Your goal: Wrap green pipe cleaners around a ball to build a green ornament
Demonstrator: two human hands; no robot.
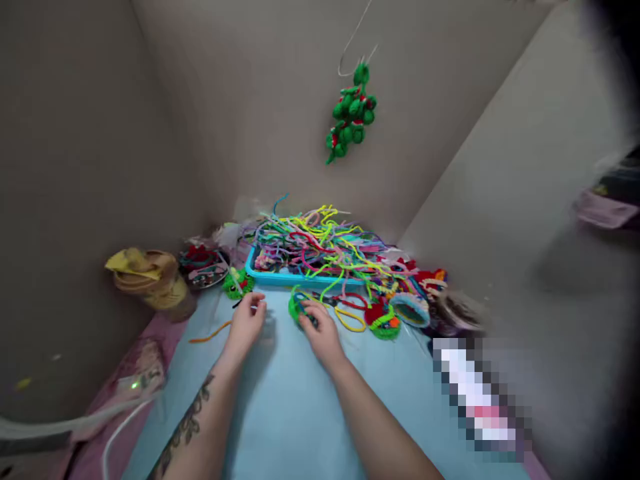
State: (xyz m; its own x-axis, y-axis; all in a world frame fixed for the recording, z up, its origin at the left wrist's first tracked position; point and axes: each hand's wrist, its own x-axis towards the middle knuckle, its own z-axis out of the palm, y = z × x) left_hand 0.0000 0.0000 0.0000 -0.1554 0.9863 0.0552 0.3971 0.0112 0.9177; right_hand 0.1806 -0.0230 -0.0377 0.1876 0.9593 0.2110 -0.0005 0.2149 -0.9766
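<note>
green piece (293, 309) clutched in right hand (321, 327), left hand (249, 316) apart, its grip unclear.

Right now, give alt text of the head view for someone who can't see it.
A person's right hand holds a green piece over a pale blue tabletop; the left hand is nearby. Behind, colourful strands overflow a blue tray.

The person's right hand (319, 328) holds a small green piece (293, 308) over the pale blue worktop (295, 407); the left hand (249, 317) is near it, fingers curled, its contents unclear. Beyond them, a blue tray (305, 281) is heaped with colourful fuzzy strands (320, 243). Scissors (350, 311) with red and yellow handles lie just beside the right hand. A green cluster (354, 110) hangs against the wall (270, 133).
</note>
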